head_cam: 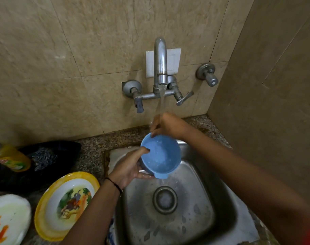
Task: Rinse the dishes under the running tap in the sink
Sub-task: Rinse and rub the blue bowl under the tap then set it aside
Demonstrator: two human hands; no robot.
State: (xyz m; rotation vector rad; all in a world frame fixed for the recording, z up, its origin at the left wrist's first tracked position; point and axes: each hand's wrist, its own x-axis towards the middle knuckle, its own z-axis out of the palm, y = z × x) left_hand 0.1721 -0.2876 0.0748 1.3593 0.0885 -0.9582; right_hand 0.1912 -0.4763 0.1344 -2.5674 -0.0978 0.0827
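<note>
While water runs from the wall tap, a person holds a blue bowl over the steel sink, which fills the frame from 5 to 6 o'clock below the beige tiled wall. The speckled worktop runs off toward 9 o'clock. On it, at 7 o'clock, lies a yellow-rimmed plate with a cartoon print, and just beside it, cut by the frame edge, a white plate. The bowl sits at the sink's 11 o'clock corner, tilted toward the camera, its inside wet and water spilling from its near lip toward the drain. The left hand grips it from 9 o'clock, thumb inside the rim, fingers curled beneath. The right hand is at the bowl's 12 o'clock rim under the stream, fingers bunched and tips touching the rim; blur hides whether they pinch it. At 9 o'clock lie a yellow soap bottle and a steel scrubber.
</note>
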